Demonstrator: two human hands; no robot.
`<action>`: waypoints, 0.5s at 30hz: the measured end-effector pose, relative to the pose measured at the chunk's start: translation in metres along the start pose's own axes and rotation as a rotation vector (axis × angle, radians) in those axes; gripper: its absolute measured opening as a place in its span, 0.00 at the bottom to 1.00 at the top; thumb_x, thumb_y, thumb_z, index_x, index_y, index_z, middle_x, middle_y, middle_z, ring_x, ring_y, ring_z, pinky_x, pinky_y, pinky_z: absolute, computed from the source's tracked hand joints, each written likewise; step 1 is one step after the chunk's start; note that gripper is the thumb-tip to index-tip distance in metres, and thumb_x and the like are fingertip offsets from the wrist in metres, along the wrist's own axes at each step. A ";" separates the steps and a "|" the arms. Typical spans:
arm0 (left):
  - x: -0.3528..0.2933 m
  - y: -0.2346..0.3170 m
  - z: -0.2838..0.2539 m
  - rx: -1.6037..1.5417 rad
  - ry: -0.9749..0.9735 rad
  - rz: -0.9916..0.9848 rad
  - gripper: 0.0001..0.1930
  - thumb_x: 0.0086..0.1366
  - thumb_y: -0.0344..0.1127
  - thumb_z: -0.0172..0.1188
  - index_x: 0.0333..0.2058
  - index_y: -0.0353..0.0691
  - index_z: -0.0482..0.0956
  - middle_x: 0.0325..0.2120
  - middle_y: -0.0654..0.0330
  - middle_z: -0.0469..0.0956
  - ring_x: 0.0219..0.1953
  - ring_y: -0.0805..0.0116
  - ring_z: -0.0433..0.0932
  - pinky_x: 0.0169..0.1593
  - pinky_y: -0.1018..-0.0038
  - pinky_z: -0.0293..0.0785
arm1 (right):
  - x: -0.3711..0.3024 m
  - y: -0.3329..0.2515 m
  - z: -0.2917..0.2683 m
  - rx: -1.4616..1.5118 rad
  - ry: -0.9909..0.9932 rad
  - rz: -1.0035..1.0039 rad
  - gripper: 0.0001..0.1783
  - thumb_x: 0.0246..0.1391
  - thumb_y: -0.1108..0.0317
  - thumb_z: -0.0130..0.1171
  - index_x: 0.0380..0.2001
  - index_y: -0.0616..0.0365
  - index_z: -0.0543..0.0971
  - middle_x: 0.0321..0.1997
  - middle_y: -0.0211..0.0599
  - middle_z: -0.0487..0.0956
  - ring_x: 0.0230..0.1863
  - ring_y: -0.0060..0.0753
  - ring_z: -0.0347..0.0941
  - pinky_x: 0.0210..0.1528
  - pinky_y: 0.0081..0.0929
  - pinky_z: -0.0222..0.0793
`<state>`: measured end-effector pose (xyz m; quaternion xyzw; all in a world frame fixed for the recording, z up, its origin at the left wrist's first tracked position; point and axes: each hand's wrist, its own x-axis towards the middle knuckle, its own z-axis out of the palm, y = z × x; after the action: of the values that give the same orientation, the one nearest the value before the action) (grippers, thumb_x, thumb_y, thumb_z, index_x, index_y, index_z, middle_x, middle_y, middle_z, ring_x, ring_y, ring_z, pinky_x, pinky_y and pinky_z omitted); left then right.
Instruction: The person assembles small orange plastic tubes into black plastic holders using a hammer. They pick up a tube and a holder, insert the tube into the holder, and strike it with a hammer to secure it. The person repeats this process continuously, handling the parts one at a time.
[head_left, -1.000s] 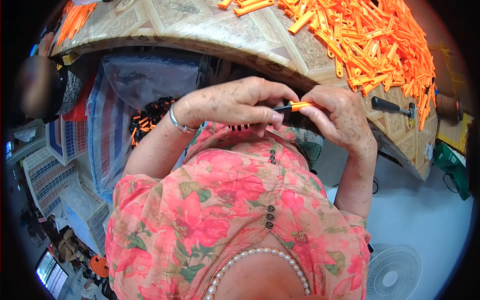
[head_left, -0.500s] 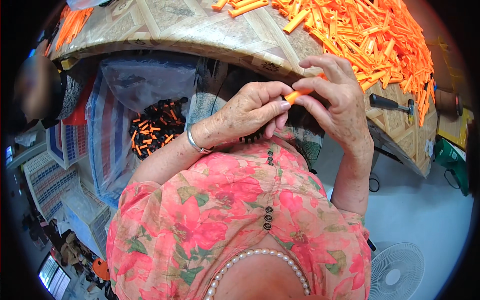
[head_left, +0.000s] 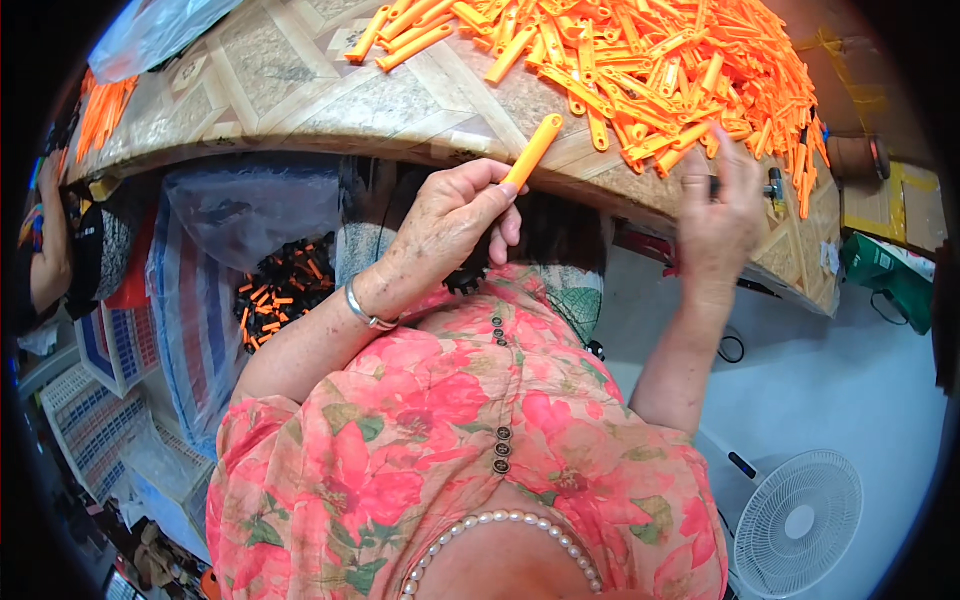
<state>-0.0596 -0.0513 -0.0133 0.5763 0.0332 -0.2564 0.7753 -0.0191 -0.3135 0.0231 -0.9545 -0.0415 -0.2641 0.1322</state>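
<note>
Orange stick point(head_left: 531, 152): pinched at its lower end in left hand point(head_left: 452, 222), raised at the bench point(head_left: 300, 90) edge.
Right hand point(head_left: 718, 215): fingers spread, empty, blurred, at the orange pile point(head_left: 660, 70).
Risk: thin end-pinch; stick could slip and drop below the bench.

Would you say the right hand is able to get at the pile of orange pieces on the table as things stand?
Probably yes: the right hand is open, hovers at the edge of the orange pile, and nothing lies between them.

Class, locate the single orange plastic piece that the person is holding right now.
In the head view, the orange plastic piece sits centre-top, pinched in the left hand, over the table edge, left of the orange pile.
</note>
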 end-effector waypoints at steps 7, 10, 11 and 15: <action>0.001 0.002 0.003 -0.001 0.026 0.007 0.12 0.72 0.36 0.48 0.43 0.34 0.74 0.22 0.64 0.76 0.19 0.80 0.73 0.25 0.85 0.70 | -0.007 0.046 -0.033 -0.216 -0.371 0.383 0.24 0.53 0.44 0.58 0.39 0.54 0.79 0.28 0.44 0.80 0.34 0.46 0.77 0.37 0.39 0.70; 0.000 0.004 0.007 0.002 0.046 -0.010 0.13 0.72 0.37 0.48 0.43 0.33 0.74 0.22 0.63 0.77 0.20 0.80 0.73 0.26 0.84 0.70 | -0.017 0.046 -0.047 -0.094 -0.389 0.446 0.15 0.54 0.56 0.60 0.35 0.56 0.78 0.21 0.38 0.74 0.25 0.33 0.73 0.29 0.35 0.67; 0.000 0.005 0.007 0.012 0.055 -0.028 0.13 0.72 0.37 0.48 0.43 0.33 0.74 0.22 0.63 0.77 0.20 0.80 0.73 0.26 0.84 0.70 | -0.023 0.054 -0.048 -0.070 -0.357 0.436 0.13 0.54 0.58 0.59 0.35 0.56 0.77 0.19 0.36 0.72 0.24 0.31 0.72 0.28 0.34 0.67; 0.001 0.009 0.009 0.003 0.059 -0.073 0.14 0.72 0.38 0.48 0.42 0.31 0.75 0.21 0.62 0.77 0.20 0.79 0.74 0.26 0.83 0.71 | -0.050 0.047 -0.047 0.471 -0.097 0.449 0.20 0.59 0.72 0.48 0.55 0.57 0.71 0.28 0.32 0.72 0.23 0.19 0.66 0.23 0.19 0.64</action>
<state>-0.0569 -0.0580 -0.0030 0.5831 0.0767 -0.2675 0.7633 -0.0782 -0.3716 0.0254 -0.8944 0.1038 -0.1657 0.4023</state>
